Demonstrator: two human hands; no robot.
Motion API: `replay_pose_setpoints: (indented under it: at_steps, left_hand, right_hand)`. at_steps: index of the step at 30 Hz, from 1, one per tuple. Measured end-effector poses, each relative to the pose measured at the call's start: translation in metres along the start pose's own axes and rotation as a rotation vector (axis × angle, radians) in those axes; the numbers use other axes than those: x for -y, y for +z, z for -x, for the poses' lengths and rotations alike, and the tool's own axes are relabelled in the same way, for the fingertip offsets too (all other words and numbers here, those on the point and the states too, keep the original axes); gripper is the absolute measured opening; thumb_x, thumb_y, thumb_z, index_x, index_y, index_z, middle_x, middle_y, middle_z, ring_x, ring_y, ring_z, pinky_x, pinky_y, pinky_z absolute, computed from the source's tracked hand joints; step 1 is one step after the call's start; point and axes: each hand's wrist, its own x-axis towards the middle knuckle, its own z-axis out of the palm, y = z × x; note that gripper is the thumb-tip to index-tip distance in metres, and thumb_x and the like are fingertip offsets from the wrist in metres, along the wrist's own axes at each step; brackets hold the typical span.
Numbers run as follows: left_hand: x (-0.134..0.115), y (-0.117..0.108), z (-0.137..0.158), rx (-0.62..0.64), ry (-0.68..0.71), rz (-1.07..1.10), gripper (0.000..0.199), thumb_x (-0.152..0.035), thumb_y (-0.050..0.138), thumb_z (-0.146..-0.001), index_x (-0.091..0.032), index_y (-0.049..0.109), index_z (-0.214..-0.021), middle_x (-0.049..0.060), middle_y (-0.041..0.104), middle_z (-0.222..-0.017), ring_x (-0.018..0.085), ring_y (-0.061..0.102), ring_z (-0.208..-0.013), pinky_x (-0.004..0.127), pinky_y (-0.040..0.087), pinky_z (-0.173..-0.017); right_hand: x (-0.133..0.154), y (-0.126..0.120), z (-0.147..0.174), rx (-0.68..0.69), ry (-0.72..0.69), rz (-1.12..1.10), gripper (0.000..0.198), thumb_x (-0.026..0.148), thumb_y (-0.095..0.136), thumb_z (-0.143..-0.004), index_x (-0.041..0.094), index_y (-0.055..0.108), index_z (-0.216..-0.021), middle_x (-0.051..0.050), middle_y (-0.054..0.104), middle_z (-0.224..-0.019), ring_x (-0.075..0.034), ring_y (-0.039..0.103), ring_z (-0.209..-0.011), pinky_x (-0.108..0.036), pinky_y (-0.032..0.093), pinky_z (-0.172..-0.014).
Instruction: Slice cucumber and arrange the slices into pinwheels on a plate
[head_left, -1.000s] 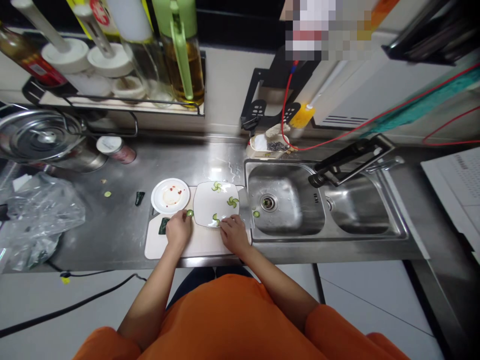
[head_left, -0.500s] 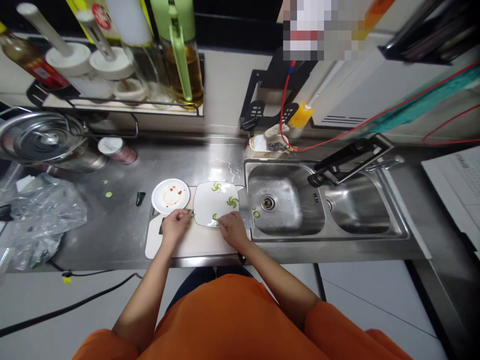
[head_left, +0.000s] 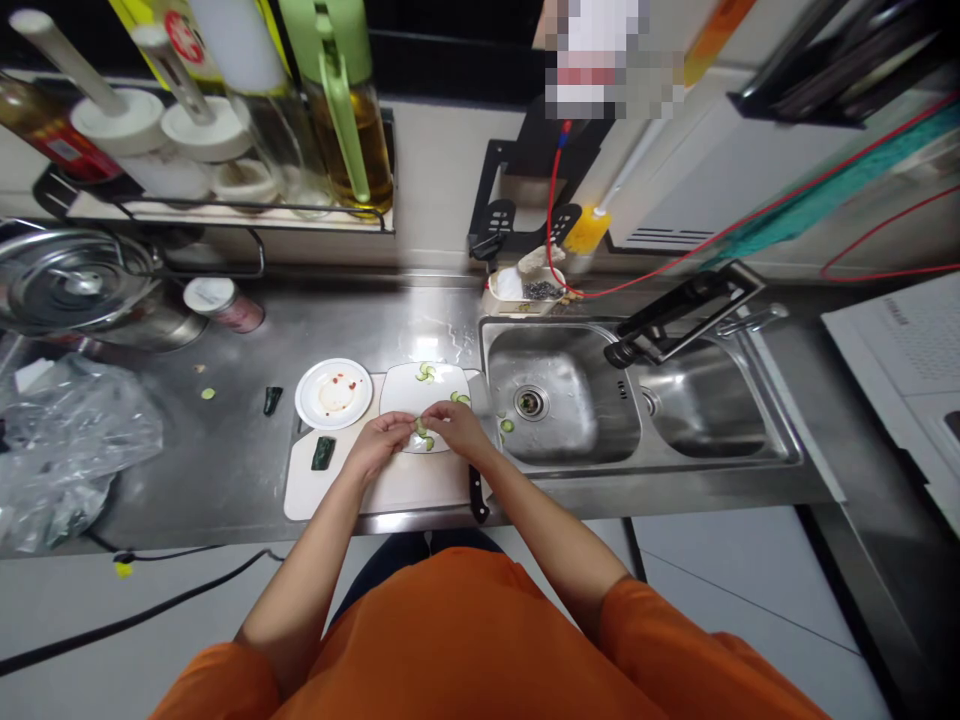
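Over the white square plate (head_left: pixel 401 390), my left hand (head_left: pixel 381 443) and my right hand (head_left: pixel 459 430) meet, fingertips pinched around a small pale green cucumber slice (head_left: pixel 420 426). Curved cucumber slices lie on the plate in pinwheel clusters, one at the top (head_left: pixel 425 373) and one at the right (head_left: pixel 460 399), partly behind my right hand. More slices (head_left: pixel 426 442) rest near its lower edge. The plate sits on a light cutting board (head_left: pixel 405 485). A dark green cucumber chunk (head_left: pixel 323 453) lies left of my left hand.
A round white plate (head_left: pixel 313 408) with red bits overlaps the board's upper left. A knife's black handle (head_left: pixel 478 497) lies at the board's right end, beside the steel sink (head_left: pixel 592 400). Clear plastic bags (head_left: pixel 90 430) and a small lidded can (head_left: pixel 225 304) stand left.
My left hand has moved right from the plate's left edge to over the plate, uncovering the cucumber chunk. My right hand has lifted slightly up and left to meet it. The view has shifted a little.
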Motion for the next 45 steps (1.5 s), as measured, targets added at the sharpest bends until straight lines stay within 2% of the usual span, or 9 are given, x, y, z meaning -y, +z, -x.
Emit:
replay_pose_setpoints:
  at_steps: [5,9,15,20,24,28,34,38,45]
  left_hand:
    - [0.005,0.004,-0.001,0.005,-0.170,0.151,0.028,-0.036,0.068,-0.074,-0.013,0.058,-0.085,0.005,0.065,-0.072,0.007,0.057,-0.055,0.014,0.038,-0.044]
    - [0.010,0.007,-0.003,0.090,-0.290,0.220,0.027,-0.038,0.060,-0.082,-0.012,0.058,-0.089,0.009,0.066,-0.074,0.010,0.060,-0.058,0.016,0.044,-0.046]
    - [0.010,0.004,-0.005,0.116,-0.258,0.366,0.007,-0.015,0.060,-0.080,-0.011,0.061,-0.086,0.005,0.064,-0.073,0.005,0.057,-0.058,0.013,0.049,-0.055]
    - [0.009,0.002,-0.005,-0.002,-0.207,0.317,0.019,-0.009,0.069,-0.071,-0.012,0.060,-0.088,0.003,0.064,-0.069,0.006,0.060,-0.059,0.013,0.049,-0.054]
    - [0.014,0.008,-0.006,-0.141,-0.148,0.200,0.028,-0.010,0.072,-0.064,-0.012,0.057,-0.088,0.004,0.065,-0.068,0.009,0.063,-0.060,0.017,0.050,-0.057]
    - [0.024,0.011,-0.007,-0.234,-0.069,-0.065,0.028,-0.016,0.069,-0.064,-0.012,0.058,-0.088,0.001,0.062,-0.061,0.011,0.062,-0.058,0.021,0.049,-0.058]
    - [0.038,0.011,-0.007,-0.336,0.037,-0.601,0.021,-0.025,0.061,-0.066,-0.018,0.063,-0.086,-0.003,0.063,-0.059,0.013,0.062,-0.062,0.024,0.047,-0.066]
    - [0.041,0.014,-0.007,-0.373,0.081,-0.678,0.020,-0.023,0.058,-0.066,-0.019,0.063,-0.085,-0.004,0.064,-0.061,0.013,0.062,-0.063,0.024,0.044,-0.068]
    - [0.042,0.016,-0.008,-0.420,0.122,-0.740,0.020,-0.021,0.055,-0.065,-0.020,0.064,-0.084,-0.004,0.063,-0.061,0.013,0.060,-0.064,0.024,0.042,-0.070]
  right_hand:
    - [0.006,-0.006,0.002,0.015,0.005,-0.039,0.015,0.029,0.062,-0.072,0.016,0.069,-0.073,0.000,0.066,-0.071,-0.012,0.056,-0.068,-0.023,0.041,-0.067]
    - [0.010,-0.010,0.001,0.071,-0.020,-0.029,0.016,0.029,0.062,-0.072,0.016,0.069,-0.074,0.000,0.066,-0.070,-0.012,0.055,-0.069,-0.023,0.041,-0.067]
    - [0.007,-0.015,-0.004,0.130,-0.057,0.008,0.015,0.027,0.061,-0.073,0.015,0.070,-0.073,0.001,0.064,-0.066,-0.011,0.054,-0.066,-0.023,0.040,-0.066]
    - [-0.003,-0.016,-0.010,0.131,-0.051,0.119,0.012,0.020,0.060,-0.071,0.016,0.071,-0.072,0.002,0.064,-0.063,-0.010,0.054,-0.062,-0.021,0.039,-0.062]
    - [-0.009,-0.013,-0.015,0.130,-0.023,0.269,0.010,0.018,0.062,-0.070,0.017,0.071,-0.071,0.001,0.065,-0.063,-0.011,0.055,-0.061,-0.021,0.038,-0.060]
    - [-0.006,-0.009,-0.016,0.144,0.075,0.508,0.010,0.022,0.064,-0.071,0.019,0.072,-0.073,-0.001,0.068,-0.070,-0.013,0.057,-0.065,-0.022,0.037,-0.058]
    - [0.003,-0.004,-0.013,0.212,0.042,0.885,0.018,0.027,0.055,-0.080,0.024,0.072,-0.085,-0.003,0.070,-0.085,-0.022,0.056,-0.094,-0.028,0.040,-0.073]
    - [0.000,-0.002,-0.013,0.258,-0.037,0.974,0.023,0.025,0.049,-0.084,0.023,0.071,-0.090,-0.006,0.070,-0.088,-0.025,0.053,-0.099,-0.033,0.038,-0.079]
    - [-0.005,0.002,-0.017,0.274,-0.066,1.001,0.027,0.025,0.045,-0.087,0.022,0.071,-0.095,-0.009,0.069,-0.094,-0.025,0.048,-0.103,-0.035,0.034,-0.083]
